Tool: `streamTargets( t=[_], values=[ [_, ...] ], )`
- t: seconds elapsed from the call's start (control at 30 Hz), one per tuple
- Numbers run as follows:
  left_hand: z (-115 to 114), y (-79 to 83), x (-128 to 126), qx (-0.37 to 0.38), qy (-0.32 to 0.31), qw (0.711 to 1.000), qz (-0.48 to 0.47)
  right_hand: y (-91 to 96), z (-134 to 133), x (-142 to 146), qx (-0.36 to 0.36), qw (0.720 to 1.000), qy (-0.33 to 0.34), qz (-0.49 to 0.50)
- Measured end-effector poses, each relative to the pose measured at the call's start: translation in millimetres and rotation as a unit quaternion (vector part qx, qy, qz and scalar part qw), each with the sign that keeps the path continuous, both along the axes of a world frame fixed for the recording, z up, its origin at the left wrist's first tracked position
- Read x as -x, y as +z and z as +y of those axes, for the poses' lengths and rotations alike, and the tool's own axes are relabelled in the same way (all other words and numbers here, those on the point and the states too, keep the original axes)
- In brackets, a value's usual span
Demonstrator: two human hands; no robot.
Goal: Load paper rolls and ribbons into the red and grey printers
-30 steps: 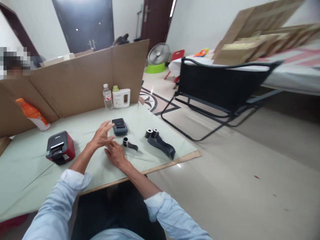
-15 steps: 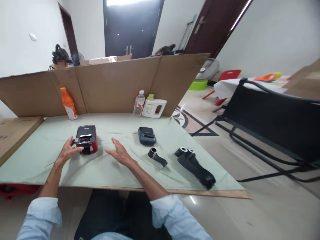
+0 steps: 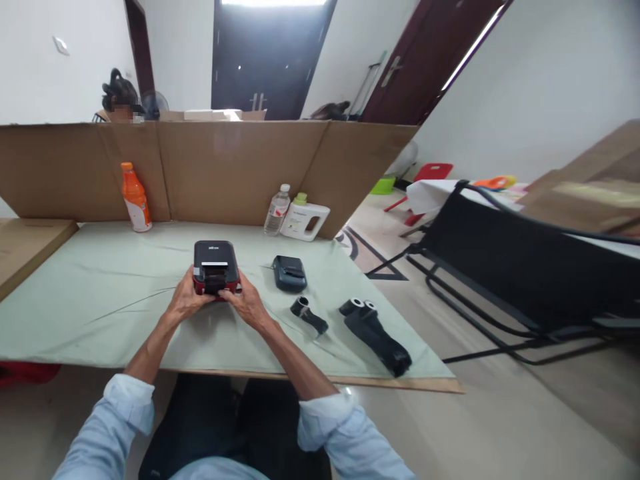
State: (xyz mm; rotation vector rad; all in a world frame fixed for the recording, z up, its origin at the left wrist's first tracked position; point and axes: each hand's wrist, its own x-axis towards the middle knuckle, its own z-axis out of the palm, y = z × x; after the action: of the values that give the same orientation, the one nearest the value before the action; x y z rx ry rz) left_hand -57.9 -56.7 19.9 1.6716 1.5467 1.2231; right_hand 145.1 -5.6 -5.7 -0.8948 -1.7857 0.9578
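Observation:
A black and red label printer (image 3: 215, 255) is held between both my hands near the middle-left of the table, its slotted front toward me. My left hand (image 3: 184, 300) grips its left side, thumb at the front lower edge. On the other side, my right hand (image 3: 249, 305) closes around the right lower edge, thumb also in front. Whether the printer's base touches the cloth is hard to tell. Right of it sits a smaller dark grey device (image 3: 290, 275). Closer to me lie a short roll of black ribbon (image 3: 309, 316) and a longer black ribbon bundle (image 3: 375, 337) with white cores.
A cardboard barrier (image 3: 240, 170) runs along the table's back. Before it stand an orange bottle (image 3: 135, 200), a clear bottle (image 3: 277, 210) and a white jug (image 3: 300, 220). A flat carton (image 3: 35, 250) lies left. A black folding chair (image 3: 500, 267) stands right. Someone's head shows behind the barrier.
Both hands have closed on the label printer, which has shifted right and turned more squarely toward me. Before, my right hand was apart from it, open. The view has tilted slightly.

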Motion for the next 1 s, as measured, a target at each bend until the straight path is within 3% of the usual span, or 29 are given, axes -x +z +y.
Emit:
streamTargets(
  t=[0.1,0.2,0.43,0.67,1.0],
  values=[
    [11.0,-0.4,-31.4,0.001,-0.032,0.999,-0.004,-7.1,1.7,-34.0,0.015,1.000,-0.022,-0.001],
    [16.0,-4.4,-43.6,-0.017,-0.060,0.998,0.005,-18.1,0.8,-48.0,0.013,0.999,-0.032,0.005],
    [6.0,-13.3,-25.4,-0.055,-0.033,0.996,0.055,-43.5,-3.5,-43.0,-0.011,0.996,-0.087,0.009],
    [-1.8,-5.0,-14.6,-0.159,-0.034,0.966,0.201,-43.1,-6.4,-41.0,-0.030,0.995,-0.092,-0.003],
    [10.5,3.3,-18.6,-0.124,-0.004,0.964,0.236,-52.5,-2.2,-38.6,-0.072,0.992,-0.101,-0.016]
  ],
)
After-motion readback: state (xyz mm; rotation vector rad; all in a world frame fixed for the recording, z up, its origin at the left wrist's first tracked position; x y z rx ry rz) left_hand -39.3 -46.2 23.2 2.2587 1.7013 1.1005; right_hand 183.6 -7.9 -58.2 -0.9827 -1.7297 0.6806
